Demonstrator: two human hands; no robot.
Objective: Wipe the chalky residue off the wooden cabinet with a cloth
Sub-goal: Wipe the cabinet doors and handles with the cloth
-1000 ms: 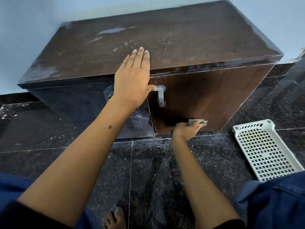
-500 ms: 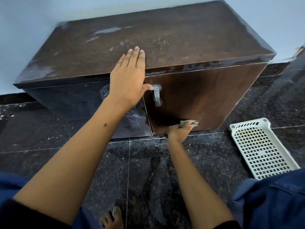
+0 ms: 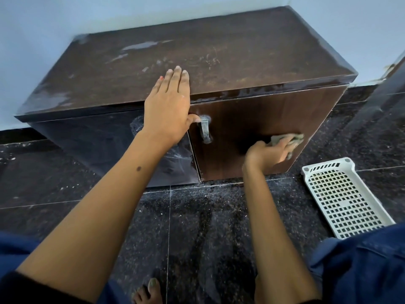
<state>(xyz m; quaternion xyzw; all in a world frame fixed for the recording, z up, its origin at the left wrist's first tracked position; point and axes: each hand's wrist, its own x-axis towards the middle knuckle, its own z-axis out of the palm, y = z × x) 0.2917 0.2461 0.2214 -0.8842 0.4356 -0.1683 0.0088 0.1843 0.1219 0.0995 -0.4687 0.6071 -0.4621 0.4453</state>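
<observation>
A low dark wooden cabinet (image 3: 241, 62) stands against a pale wall. Chalky white smears show on its top and on the left door (image 3: 122, 145). My left hand (image 3: 168, 108) lies flat over the front edge of the top, fingers straight, thumb hanging down beside the metal handle (image 3: 205, 130). My right hand (image 3: 269, 152) grips a greyish cloth (image 3: 291, 139) and holds it against the right door (image 3: 263, 119), near that door's right edge. Most of the cloth is hidden under the fingers.
A white perforated plastic tray (image 3: 341, 198) lies on the dark speckled tile floor (image 3: 197, 216) to the right of the cabinet. My bare foot (image 3: 149, 292) and blue trouser legs (image 3: 361, 266) show at the bottom. A dark surface (image 3: 392, 84) rises at far right.
My right hand has carried the cloth from the bottom of the right door, near the centre seam, up and to the right across the door. My left hand stays on the top edge.
</observation>
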